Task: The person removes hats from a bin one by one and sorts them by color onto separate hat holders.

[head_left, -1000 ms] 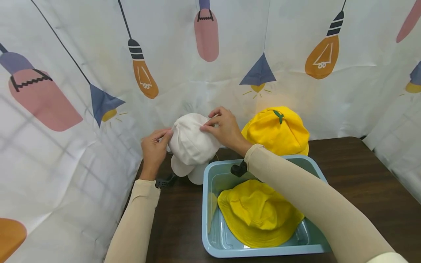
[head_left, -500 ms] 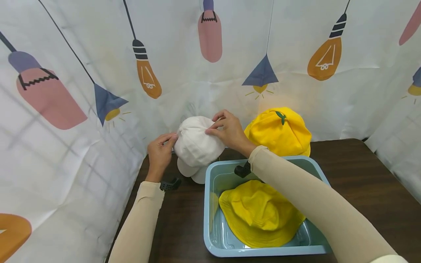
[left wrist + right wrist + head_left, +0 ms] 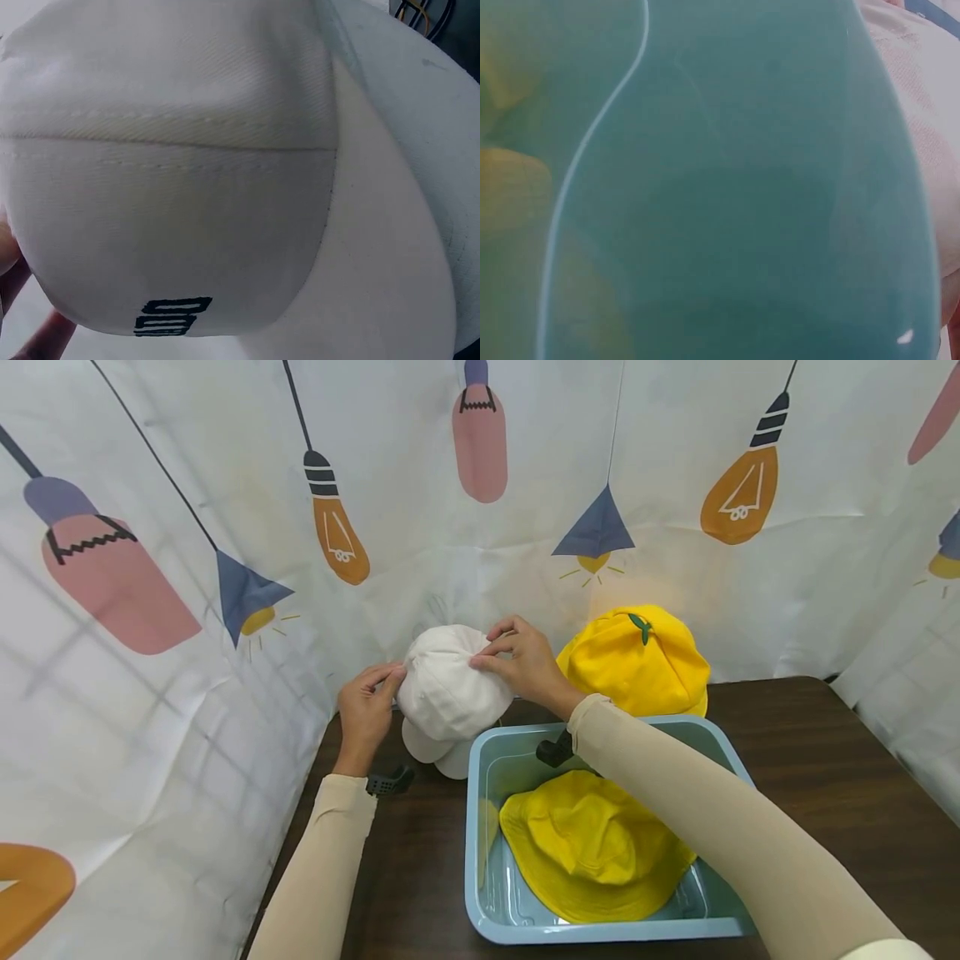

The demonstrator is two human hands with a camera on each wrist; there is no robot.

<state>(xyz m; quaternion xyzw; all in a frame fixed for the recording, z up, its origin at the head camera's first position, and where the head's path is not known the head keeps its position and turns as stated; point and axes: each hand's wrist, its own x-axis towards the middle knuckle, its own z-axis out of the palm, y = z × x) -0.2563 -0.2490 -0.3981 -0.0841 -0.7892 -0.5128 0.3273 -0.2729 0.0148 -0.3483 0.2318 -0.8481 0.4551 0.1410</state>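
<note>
A white cap (image 3: 450,685) sits at the back left, its brim (image 3: 424,743) pointing towards me. My left hand (image 3: 365,706) pinches the cap's left side between thumb and fingers. On the right of the crown, my right hand (image 3: 525,660) pinches the fabric. Below it a second pale brim (image 3: 456,762) shows; the rest of what it belongs to is hidden. In the left wrist view the crown (image 3: 172,217) fills most of the picture, with dark marks near its lower edge. The right wrist view shows mostly the blue bin (image 3: 742,187), not the right hand's grip.
A light blue bin (image 3: 480,910) stands in front of me, holding a yellow bucket hat (image 3: 592,852). My right forearm crosses over it. Behind it a yellow hat with a green sprout (image 3: 637,660) rests near the patterned curtain (image 3: 420,468). Dark wood tabletop (image 3: 810,752) lies underneath.
The head view has shifted slightly. Both hands keep their pinch on the white cap, which has come down a little with them; over the last half second almost nothing moves.
</note>
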